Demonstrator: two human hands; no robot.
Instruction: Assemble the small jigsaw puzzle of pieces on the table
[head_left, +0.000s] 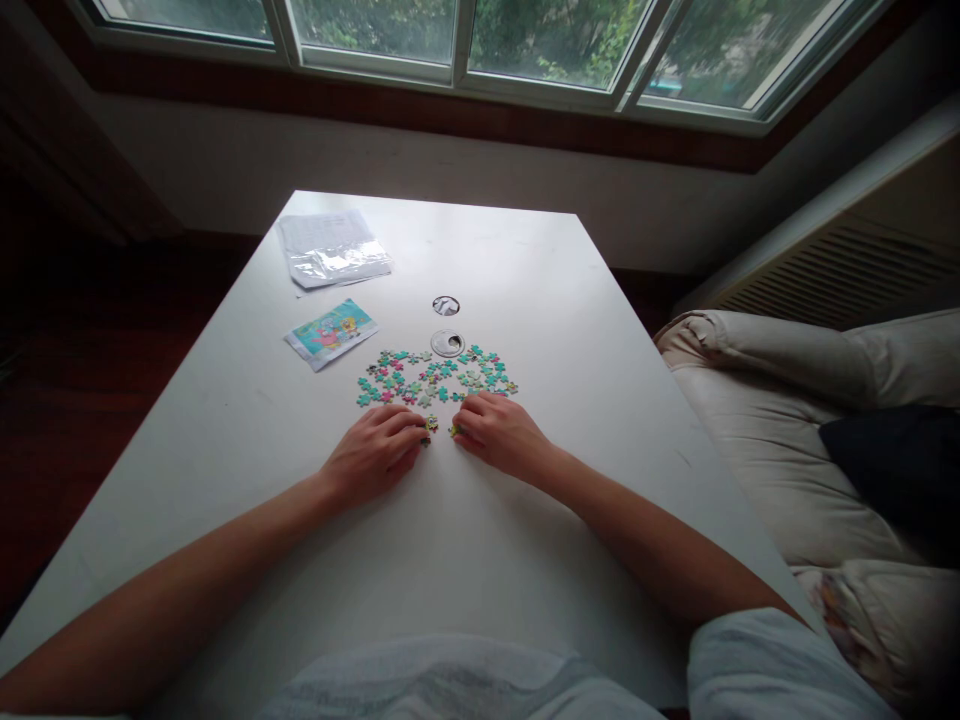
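Note:
My left hand (380, 445) rests on the white table, its fingers closed on a small cluster of yellowish jigsaw pieces (430, 425). Facing it across a narrow gap, my right hand (499, 430) pinches another yellow-green jigsaw piece (454, 430). The two held parts are apart from each other. Just beyond both hands spreads a band of loose jigsaw pieces (442, 380), mostly turquoise with some pink and pale green. Farther left lies a colourful picture sheet (332, 334) with cartoon figures, set at an angle.
Two round disc-like spots (448, 343) line up behind the pieces. A clear plastic bag with papers (334, 248) lies at the far left of the white table (480, 560). A cushioned sofa (750, 430) stands to the right. Beyond the table's far edge is a wall under windows.

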